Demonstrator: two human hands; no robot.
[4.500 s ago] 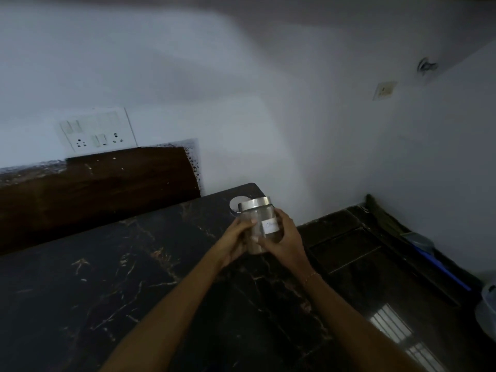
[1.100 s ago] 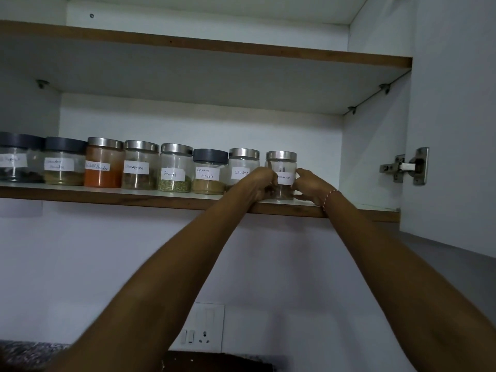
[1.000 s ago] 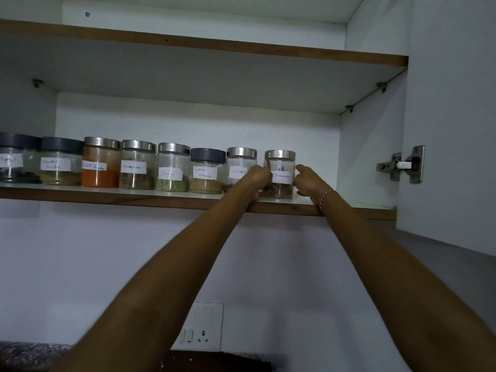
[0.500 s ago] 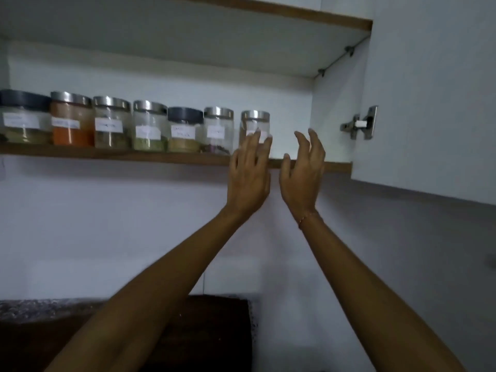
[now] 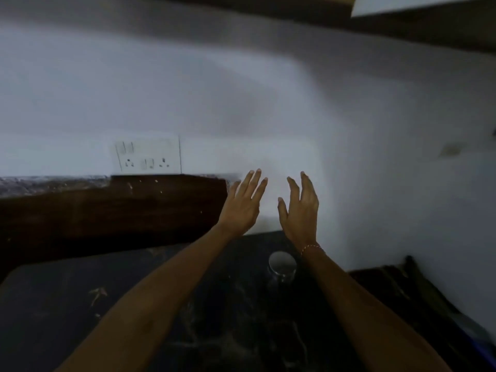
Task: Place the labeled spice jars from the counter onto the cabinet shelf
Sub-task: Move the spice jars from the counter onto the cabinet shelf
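Two hands are raised in front of the white wall, side by side and apart from each other, holding nothing. The left hand (image 5: 241,208) has its fingers (image 5: 253,183) straight and slightly spread; the right hand (image 5: 302,213) likewise shows loose, parted fingers, with a thin beaded bracelet (image 5: 311,247) round its wrist.

One jar (image 5: 281,265) stands on the dark marbled worktop (image 5: 67,304), near the back edge, just below and between the two forearms and close beside the right wrist. It has a round silvery lid and a clear body; the picture is too dark and blurred to tell what it contains, and no label can be read on it.

One white switch plate (image 5: 147,155) sits on the wall to the left, with two sockets and a few switches; no writing is legible. Below it a dark brown wooden panel (image 5: 107,213) leans along the back of the worktop. At the top right a single pale edge of a cabinet door (image 5: 418,4) shows; the shelf itself is out of view.
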